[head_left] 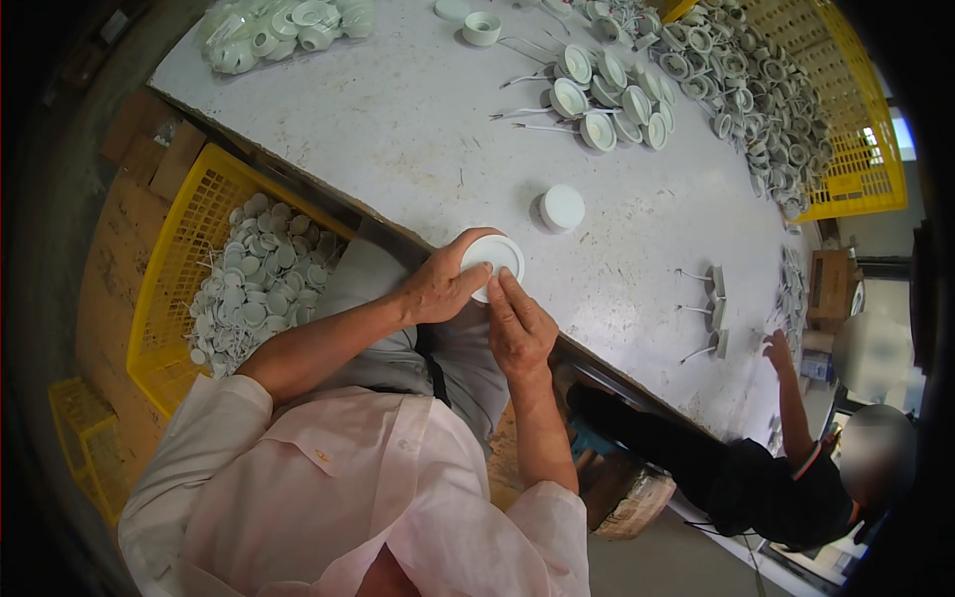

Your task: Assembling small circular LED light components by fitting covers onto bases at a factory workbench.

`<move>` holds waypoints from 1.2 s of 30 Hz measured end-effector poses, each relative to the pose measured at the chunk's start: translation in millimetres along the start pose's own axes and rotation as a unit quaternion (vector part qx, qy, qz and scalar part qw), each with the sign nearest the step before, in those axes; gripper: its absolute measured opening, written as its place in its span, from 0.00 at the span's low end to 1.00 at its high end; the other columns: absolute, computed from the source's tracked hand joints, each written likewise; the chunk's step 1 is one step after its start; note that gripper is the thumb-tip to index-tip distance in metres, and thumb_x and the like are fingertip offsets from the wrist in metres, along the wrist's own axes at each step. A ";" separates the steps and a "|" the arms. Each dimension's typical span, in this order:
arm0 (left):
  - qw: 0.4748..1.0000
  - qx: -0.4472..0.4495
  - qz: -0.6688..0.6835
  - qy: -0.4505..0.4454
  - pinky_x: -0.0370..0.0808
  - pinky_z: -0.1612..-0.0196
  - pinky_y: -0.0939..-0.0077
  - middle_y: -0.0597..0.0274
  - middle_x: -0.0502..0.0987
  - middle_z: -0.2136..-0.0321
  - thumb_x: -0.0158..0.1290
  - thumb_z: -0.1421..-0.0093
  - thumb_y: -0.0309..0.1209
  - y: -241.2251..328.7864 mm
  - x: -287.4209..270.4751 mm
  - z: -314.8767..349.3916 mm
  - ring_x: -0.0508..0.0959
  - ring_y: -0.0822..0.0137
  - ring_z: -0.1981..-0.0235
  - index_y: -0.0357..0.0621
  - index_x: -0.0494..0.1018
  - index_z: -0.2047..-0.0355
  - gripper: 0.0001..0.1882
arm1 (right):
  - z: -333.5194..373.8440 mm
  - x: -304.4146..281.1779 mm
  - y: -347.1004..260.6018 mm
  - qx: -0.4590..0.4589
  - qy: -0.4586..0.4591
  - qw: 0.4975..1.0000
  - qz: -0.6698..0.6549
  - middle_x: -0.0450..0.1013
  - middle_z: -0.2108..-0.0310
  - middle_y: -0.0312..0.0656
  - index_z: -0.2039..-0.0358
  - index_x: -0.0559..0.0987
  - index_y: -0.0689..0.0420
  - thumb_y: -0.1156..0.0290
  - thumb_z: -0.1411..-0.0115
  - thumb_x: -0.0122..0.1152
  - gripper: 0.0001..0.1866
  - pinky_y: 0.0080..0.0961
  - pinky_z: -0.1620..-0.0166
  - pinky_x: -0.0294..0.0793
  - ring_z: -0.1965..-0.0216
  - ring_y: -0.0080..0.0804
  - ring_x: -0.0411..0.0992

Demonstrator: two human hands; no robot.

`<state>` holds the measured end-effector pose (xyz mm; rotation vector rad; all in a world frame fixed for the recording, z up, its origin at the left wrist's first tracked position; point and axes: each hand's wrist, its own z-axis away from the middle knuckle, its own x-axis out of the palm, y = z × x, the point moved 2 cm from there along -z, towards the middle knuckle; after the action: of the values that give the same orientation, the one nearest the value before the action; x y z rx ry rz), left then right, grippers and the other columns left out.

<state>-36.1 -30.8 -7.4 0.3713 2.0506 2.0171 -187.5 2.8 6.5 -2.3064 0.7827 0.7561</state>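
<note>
Over the table's edge, a white round lamp housing (pixel 505 254) with a raised rim is held between my two hands. My left hand (pixel 438 285) wraps round its left side, the thumb lying on its face. The thumb and fingers of my right hand (pixel 522 333) press on its lower rim. Just beyond them on the table stands a short white cylinder with a round flat top (pixel 564 208). Any wires under the held housing are hidden from view.
Several wired round lamps (pixel 599 129) lie on the white table (pixel 418 149). A clear bag of white rings (pixel 284 30) lies far left. A yellow crate (pixel 149 318) of small discs stands left; another yellow crate (pixel 875 189) spills grey-white rings. A co-worker (pixel 786 488) reaches over at right.
</note>
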 end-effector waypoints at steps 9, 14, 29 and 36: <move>0.981 -0.051 0.143 0.119 0.69 0.51 0.74 0.57 0.71 0.57 0.51 0.47 0.26 -4.8 -36.0 17.7 0.71 0.70 0.55 0.36 0.63 0.47 0.25 | 1.2 -28.8 15.6 0.084 -0.006 0.996 -0.022 0.73 0.59 0.45 0.61 0.79 0.54 0.80 0.53 0.62 0.17 0.23 0.72 0.75 0.72 0.34 0.74; 0.962 0.004 0.113 0.250 0.74 0.50 0.64 0.45 0.71 0.53 0.52 0.44 0.26 -22.7 -134.0 75.7 0.74 0.55 0.53 0.39 0.57 0.44 0.28 | 51.1 -122.2 133.7 0.325 0.167 0.895 0.256 0.72 0.68 0.43 0.65 0.77 0.57 0.73 0.48 0.62 0.09 0.24 0.70 0.74 0.70 0.35 0.72; 0.816 -0.413 0.018 0.403 0.73 0.60 0.68 0.53 0.67 0.50 0.49 0.42 0.28 -234.4 -311.5 275.7 0.71 0.61 0.53 0.44 0.58 0.41 0.27 | 142.7 -230.3 265.0 0.661 0.119 0.641 0.371 0.76 0.64 0.50 0.67 0.79 0.60 0.57 0.47 0.56 0.18 0.40 0.56 0.71 0.61 0.48 0.74; 0.728 -0.438 -0.249 0.464 0.73 0.61 0.72 0.51 0.71 0.54 0.49 0.47 0.25 -306.1 -401.7 348.7 0.75 0.62 0.58 0.43 0.62 0.45 0.27 | 163.8 -210.2 223.5 0.542 0.309 0.753 0.210 0.73 0.74 0.42 0.70 0.76 0.65 0.64 0.46 0.60 0.14 0.27 0.65 0.69 0.72 0.31 0.69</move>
<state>457.4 153.7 -322.2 -1.4402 0.9358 2.6552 -530.4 37.7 -39.4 -1.2353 1.5385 -0.3603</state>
